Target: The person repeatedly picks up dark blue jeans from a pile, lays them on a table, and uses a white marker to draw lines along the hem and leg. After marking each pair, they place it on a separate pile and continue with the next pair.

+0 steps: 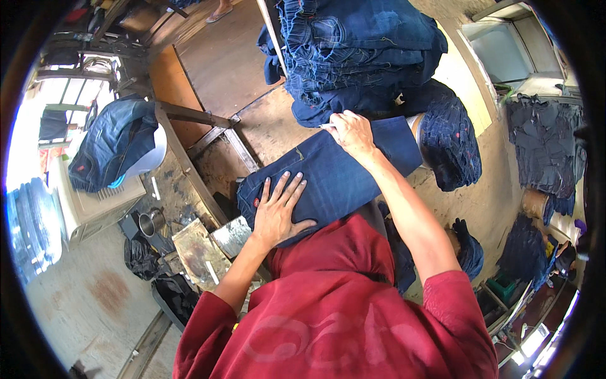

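Note:
A pair of dark blue jeans (341,170) lies flat on the worn work surface (278,129) in front of me. My left hand (278,211) presses flat on the jeans near the waistband, fingers spread. My right hand (352,131) is at the far end of the jeans, fingers closed on a small white stick-like thing (326,126) whose tip touches the cloth. Just beyond it rises a tall stack of folded jeans (360,50). My red garment (341,309) fills the lower middle.
A denim piece (113,145) drapes over a white box at the left. A metal cup (151,221) and scrap boards lie at the lower left. More dark jeans (543,145) are piled at the right, and a bundle (448,136) sits beside the table.

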{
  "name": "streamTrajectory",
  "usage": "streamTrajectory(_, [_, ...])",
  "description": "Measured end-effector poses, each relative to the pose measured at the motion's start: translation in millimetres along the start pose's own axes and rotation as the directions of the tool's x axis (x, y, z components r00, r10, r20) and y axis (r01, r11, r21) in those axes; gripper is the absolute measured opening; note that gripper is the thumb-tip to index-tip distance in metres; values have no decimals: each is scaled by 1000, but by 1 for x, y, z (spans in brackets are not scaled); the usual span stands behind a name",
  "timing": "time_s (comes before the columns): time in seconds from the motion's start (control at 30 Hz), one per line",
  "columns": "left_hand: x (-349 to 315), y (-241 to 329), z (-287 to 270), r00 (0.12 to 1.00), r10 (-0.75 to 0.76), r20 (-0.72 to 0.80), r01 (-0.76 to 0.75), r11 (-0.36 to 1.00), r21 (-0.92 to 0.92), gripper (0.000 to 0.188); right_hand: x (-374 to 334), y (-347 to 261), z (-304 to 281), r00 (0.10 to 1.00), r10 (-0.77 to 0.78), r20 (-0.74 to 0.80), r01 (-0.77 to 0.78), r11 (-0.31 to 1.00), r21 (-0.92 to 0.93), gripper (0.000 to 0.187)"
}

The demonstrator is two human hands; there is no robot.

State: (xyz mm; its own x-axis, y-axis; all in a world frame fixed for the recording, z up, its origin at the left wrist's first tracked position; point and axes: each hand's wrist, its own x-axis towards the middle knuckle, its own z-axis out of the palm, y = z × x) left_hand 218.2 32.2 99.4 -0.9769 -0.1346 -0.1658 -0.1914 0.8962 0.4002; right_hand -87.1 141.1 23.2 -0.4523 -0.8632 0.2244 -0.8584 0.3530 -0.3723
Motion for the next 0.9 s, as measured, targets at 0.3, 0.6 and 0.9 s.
streamTrajectory(0.3, [54, -39, -7, 899, -311, -308, 222, 930, -293, 64, -57, -92, -50, 866, 497, 54, -477, 788, 389, 19])
streamTrajectory(0.6, [78, -69, -8, 976, -215, 31, 204, 857, -473, 44, -95, -189, -36, 941, 336, -39, -318, 918, 239, 18])
streamTrajectory(0.9, [78, -75, 0, 991, -118, -71, 71, 881, -468, 38, -85, -196, -23, 926, 377, -3, -371, 912, 175, 15])
